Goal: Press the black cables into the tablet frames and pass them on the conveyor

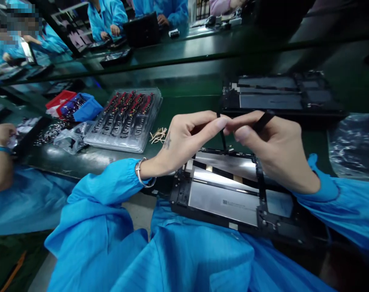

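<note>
My left hand [188, 138] is pinched closed on a thin black strip [223, 140], probably a ribbon cable, that hangs down to the device's far edge. My right hand [274, 150] has its thumb and index finger together against the left fingertips; what lies between these tips is hidden. A dark stick-like tool [265, 120] is tucked in the right hand, its end poking out by the index finger. Below both hands lies an opened tablet-like device [223, 202], with silvery battery panels and a black frame.
A second opened device [269, 97] lies behind my right hand. To the left are a clear tray [123, 117] of small parts, a blue bin [88, 107], a red bin [61, 101] and tan strips [158, 135]. A plastic bag [354, 142] lies right. A co-worker's hand [1, 136] is far left.
</note>
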`<state>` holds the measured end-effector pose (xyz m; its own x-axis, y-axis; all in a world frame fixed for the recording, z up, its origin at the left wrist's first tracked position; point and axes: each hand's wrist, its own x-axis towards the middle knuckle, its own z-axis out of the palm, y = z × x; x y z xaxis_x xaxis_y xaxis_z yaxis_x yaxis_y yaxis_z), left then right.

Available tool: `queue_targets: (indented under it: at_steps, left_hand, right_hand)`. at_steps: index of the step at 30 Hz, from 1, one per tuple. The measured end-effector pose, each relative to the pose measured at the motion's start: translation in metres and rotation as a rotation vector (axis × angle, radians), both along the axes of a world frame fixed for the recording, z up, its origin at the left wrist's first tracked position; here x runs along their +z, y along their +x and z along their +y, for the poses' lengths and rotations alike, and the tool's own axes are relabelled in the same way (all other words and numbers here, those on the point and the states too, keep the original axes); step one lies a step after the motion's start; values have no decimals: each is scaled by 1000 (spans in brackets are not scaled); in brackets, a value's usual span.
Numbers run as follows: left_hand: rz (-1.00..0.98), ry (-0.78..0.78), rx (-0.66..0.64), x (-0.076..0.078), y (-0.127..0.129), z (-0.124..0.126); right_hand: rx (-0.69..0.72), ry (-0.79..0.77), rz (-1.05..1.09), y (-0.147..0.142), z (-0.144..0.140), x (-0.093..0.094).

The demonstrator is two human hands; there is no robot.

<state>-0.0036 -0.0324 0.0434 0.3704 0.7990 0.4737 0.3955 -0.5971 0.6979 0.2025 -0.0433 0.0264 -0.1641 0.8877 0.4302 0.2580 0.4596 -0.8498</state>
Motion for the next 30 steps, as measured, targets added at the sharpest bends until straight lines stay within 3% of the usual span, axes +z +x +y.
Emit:
queue_targets:
  at_steps: [4,8,13,18,26,30]
  left_hand:
    - [-140,-183,-32,-15,3,-6]
    - [-132,-186,-24,-25,-1,-13]
    - [171,-161,-161,-28,-26,-16]
    - [401,-53,-216,-33,-41,-7]
    - [445,183,-281,-45,-32,8]
    - [441,218,-390,-49,-27,13]
  right_hand:
    - [57,-3,-33,-2,-1,-5]
    - [-2,8,-46,-3,-7,0]
    - [67,-68,-259,21,-11,7]
    - [209,-230,-478,59,-13,-9]
    - [102,-306,-686,78,-12,-13]
    - [103,-323,-724,76,-7,-10]
